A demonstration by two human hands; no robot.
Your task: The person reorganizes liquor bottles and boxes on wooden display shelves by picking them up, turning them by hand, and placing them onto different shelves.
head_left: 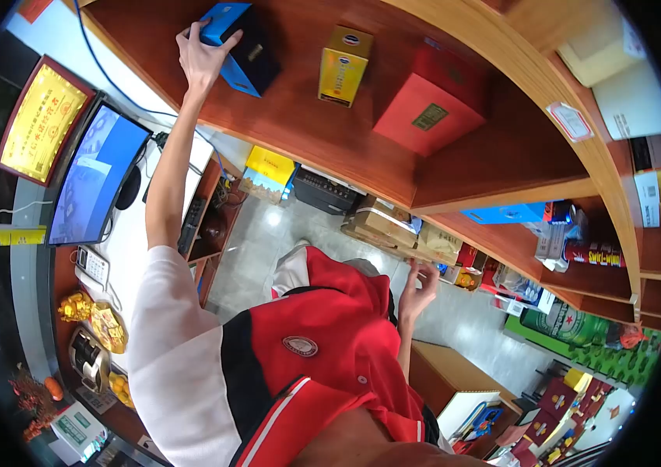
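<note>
My left hand reaches up to the wooden shelf and grips a blue and black box by its near end, thumb and fingers on opposite sides. The box stands on the shelf board. To its right are a yellow box with dark bands and a larger red box with a small gold label, both apart from my hand. My right hand hangs low beside my body, fingers loosely bent and apart, with nothing seen in it.
A curved monitor, a calculator and gold figurines are on the counter at left. Cardboard cartons stand on the floor below the shelf. A price tag is on the curved wooden edge. An open brown carton stands lower right.
</note>
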